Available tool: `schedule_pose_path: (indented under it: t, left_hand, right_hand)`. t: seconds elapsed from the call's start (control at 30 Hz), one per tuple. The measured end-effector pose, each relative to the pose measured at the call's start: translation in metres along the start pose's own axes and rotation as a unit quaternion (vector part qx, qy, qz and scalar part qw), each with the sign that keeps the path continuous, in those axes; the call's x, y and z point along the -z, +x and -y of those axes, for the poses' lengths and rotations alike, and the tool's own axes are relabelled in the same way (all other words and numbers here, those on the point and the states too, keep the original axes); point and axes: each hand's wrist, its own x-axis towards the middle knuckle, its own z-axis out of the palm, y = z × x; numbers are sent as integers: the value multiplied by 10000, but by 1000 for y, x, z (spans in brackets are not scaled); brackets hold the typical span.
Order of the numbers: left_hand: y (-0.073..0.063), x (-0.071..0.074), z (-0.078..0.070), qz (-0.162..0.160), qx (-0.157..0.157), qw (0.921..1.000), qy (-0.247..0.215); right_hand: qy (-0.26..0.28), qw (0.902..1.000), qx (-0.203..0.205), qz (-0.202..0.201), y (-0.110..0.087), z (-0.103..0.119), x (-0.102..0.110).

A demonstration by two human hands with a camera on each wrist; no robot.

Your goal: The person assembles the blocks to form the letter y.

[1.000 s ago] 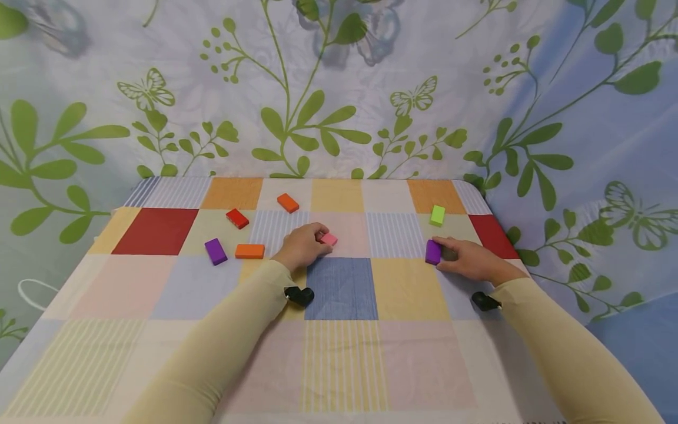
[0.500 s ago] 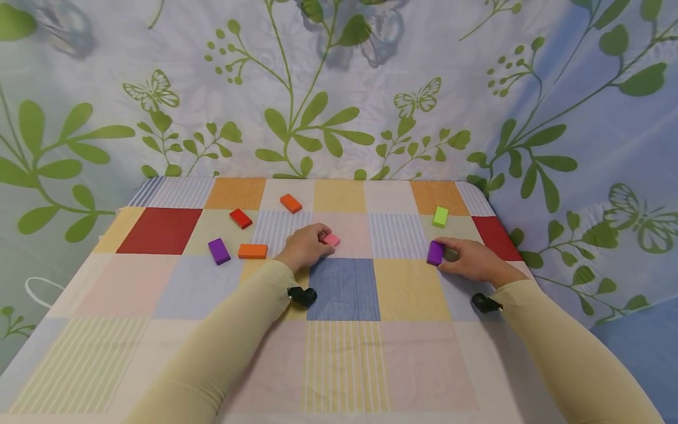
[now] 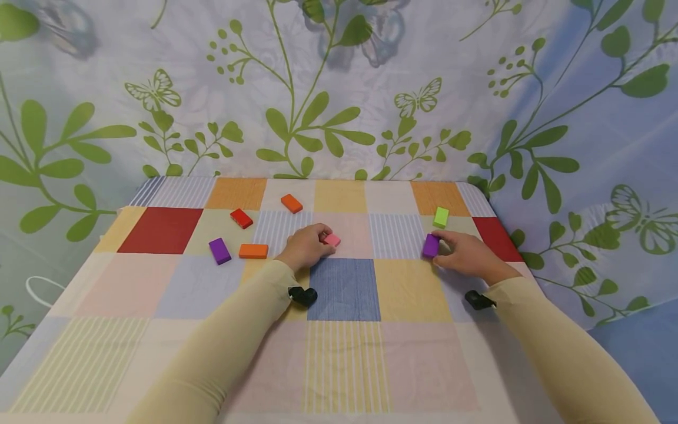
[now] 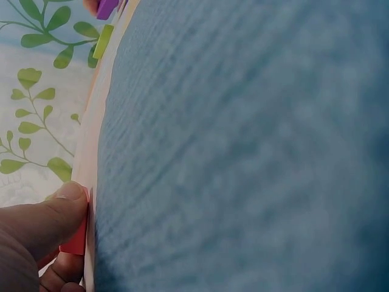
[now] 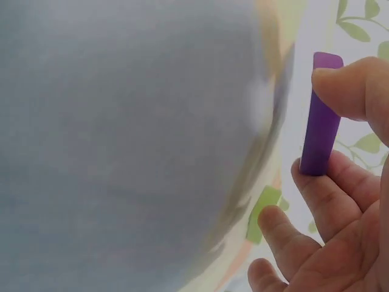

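My left hand (image 3: 304,246) pinches a small pink block (image 3: 332,240) between thumb and fingers, near the middle of the table. In the left wrist view the thumb presses on the pink block's (image 4: 75,234) face, close over the cloth. On the right, my right hand (image 3: 468,253) grips a purple block (image 3: 431,246) by its ends. The right wrist view has this purple block (image 5: 321,125) between the thumb and the fingertips, with the other fingers spread. Just behind it lies a lime green block (image 3: 441,217).
Left of my left hand lie an orange block (image 3: 253,251), another purple block (image 3: 219,251) and a red block (image 3: 241,218). A second orange block (image 3: 291,204) lies farther back. A patchwork cloth (image 3: 344,365) covers the table, and a leaf-patterned curtain (image 3: 339,76) hangs behind it.
My right hand has shifted slightly left with the purple block. The left hand keeps its pinch on the pink block, and the head view has turned a little.
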Motion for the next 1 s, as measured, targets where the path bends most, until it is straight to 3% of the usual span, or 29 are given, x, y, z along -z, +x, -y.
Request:
schedule_pose_path:
  t: [0.43, 1.0]
  left_hand:
    - [2, 0, 1, -11, -32, 10000, 42]
    - [1, 1, 0, -18, -65, 10000, 47]
  right_hand:
    - [-46, 9970, 494, -599, 24, 33, -7]
    - [323, 9966, 426, -627, 57, 79, -23]
